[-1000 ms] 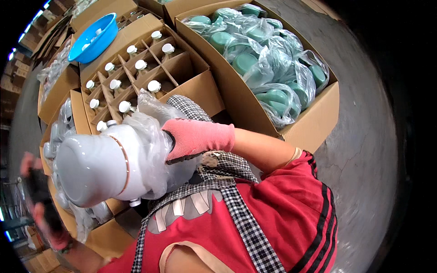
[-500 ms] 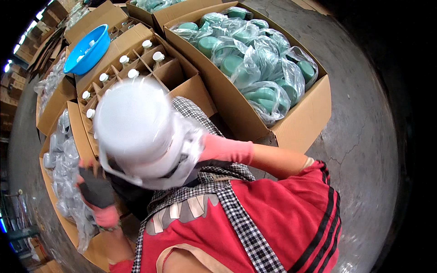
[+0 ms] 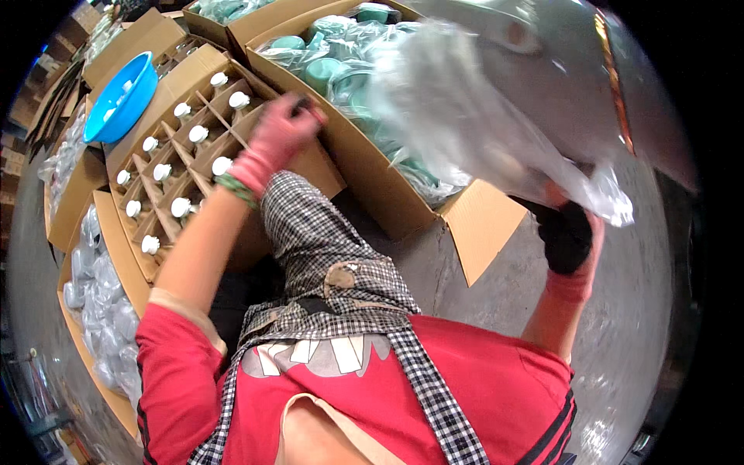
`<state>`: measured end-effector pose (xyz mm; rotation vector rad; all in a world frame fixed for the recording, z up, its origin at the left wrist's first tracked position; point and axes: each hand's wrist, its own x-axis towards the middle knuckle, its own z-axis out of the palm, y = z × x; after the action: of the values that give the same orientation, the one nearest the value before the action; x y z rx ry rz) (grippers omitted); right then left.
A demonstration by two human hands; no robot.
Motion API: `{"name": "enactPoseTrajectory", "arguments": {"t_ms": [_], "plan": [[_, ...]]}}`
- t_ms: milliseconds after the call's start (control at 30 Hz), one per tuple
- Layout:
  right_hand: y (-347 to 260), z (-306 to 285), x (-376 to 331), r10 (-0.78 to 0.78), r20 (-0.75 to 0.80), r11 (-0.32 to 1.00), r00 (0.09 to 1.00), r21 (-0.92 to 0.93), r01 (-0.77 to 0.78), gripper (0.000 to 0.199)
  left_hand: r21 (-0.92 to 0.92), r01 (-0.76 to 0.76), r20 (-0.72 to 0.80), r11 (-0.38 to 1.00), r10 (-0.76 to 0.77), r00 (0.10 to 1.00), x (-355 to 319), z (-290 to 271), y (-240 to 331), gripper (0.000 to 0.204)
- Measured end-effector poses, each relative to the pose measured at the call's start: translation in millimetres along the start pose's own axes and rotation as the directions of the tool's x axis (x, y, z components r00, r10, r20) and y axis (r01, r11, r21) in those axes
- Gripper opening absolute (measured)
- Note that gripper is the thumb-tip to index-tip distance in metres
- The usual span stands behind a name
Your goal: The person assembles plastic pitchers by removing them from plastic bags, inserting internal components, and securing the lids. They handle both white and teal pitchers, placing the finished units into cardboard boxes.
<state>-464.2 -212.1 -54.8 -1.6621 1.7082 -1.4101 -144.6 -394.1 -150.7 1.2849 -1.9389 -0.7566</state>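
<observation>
My right hand [image 3: 570, 236], in a pink glove with a black palm, grips a clear plastic bag [image 3: 465, 116] at the right. The bag stretches up and left over the large box, smeared by motion; a loose end sticks out beyond my fingers. I cannot tell whether anything is inside it. My left hand [image 3: 287, 128], gloved in pink, is curled above the near right edge of a divided carton [image 3: 116, 205]. What its fingers hold, if anything, is hidden. White-capped bottles [image 3: 199, 134] stand upright in the carton's cells, left of my left hand.
A large box [image 3: 364, 167] holds bagged green containers. A blue basin [image 3: 120, 97] with small white pieces rests on the carton's far left side. Bagged clear containers [image 3: 101, 302] fill a box at the left. A large grey blur spans the upper right.
The big whitish container in front of me has gone from sight. My right hand has swung out right with the bag, while my left hand has moved up and right over the carton.
</observation>
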Motion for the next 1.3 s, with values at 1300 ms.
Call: {"name": "enactPoseTrajectory", "arguments": {"t_ms": [1300], "plan": [[3.6,-62.5,-39.7,0.236,-0.344,0.865,0.909,0.501,-0.035,0.043,0.303,-0.494,0.359,0.815,0.382,0.852,38.7,136.9,83.7,0.014]]}}
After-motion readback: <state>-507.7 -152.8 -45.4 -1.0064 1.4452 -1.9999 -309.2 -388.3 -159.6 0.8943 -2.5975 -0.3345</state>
